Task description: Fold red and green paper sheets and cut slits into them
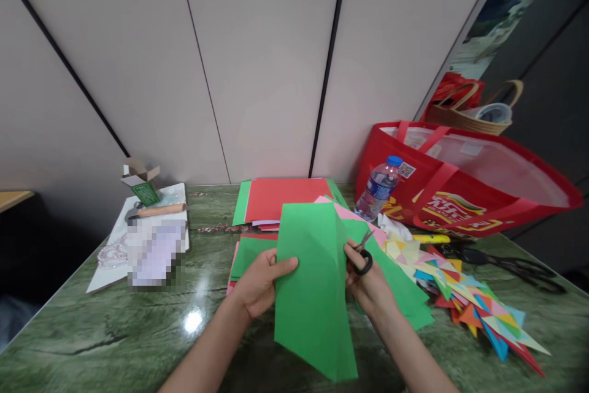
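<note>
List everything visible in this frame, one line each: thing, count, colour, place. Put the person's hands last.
green sheet: one, green, folded, held up at centre
small scissors: one, black handles, at the sheet's right edge
paper stack: one, red on green, behind the sheet
water bottle: one, clear with blue cap, leaning on the bag
tote bag: one, red, back right
paper cut-outs: pile, multicoloured, right of table
large scissors: one, black, right edge
small box: one, green and tan, open, back left
table: one, green marble
left hand: holds the sheet's left edge
right hand: fingers in the small scissors
</note>
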Demonstrator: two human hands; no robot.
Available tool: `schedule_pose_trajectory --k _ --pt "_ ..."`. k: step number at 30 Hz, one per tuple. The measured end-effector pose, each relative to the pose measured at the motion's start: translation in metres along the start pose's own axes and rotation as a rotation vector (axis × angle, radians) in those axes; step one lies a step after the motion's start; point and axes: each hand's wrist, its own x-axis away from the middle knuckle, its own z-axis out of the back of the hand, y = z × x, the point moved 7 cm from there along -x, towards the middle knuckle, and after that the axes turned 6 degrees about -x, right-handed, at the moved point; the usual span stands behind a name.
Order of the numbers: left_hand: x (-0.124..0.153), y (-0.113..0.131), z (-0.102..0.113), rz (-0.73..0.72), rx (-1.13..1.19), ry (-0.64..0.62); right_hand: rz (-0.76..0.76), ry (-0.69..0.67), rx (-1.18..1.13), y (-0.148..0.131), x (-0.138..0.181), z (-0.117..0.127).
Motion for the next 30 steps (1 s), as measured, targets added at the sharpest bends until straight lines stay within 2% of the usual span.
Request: schedule_pose_trajectory --k 5,8,9,10,13,18,21,26,30 --pt "-0.001 0.007 0.018 -0.042 -0.035 0.165 -0.156 -0.156 -0.015 0.018 0.02 -0.02" --pt "0.001 0.017 0.03 -0.063 -0.09 0.22 -0.153 -0.288 0.047 0.017 0.027 -0.03" --pt "0.003 0.021 0.036 -0.065 -0.122 0.249 -0.118 -0.293 0.093 0.014 0.025 -0.029" --pt "0.005 0.025 0.041 -0.067 -0.154 0.276 -0.06 -0.267 0.145 0.009 0.02 -0.024" --pt "0.011 0.036 0.055 -0.047 -0.267 0.3 0.17 -0.072 0.33 -0.011 0.004 -0.003" --pt "0.012 0.041 0.067 -0.066 -0.362 0.314 0.333 -0.046 0.526 -0.022 -0.006 0.005" --pt "0.009 0.036 0.067 -0.062 -0.362 0.311 0.403 -0.008 0.574 -0.026 -0.002 0.005" --pt "0.001 0.021 0.059 0.025 -0.341 0.221 0.487 0.101 0.602 -0.04 0.003 0.006" --pt "-0.001 0.019 0.056 -0.003 -0.346 0.265 0.65 0.179 0.666 -0.059 0.012 0.003"
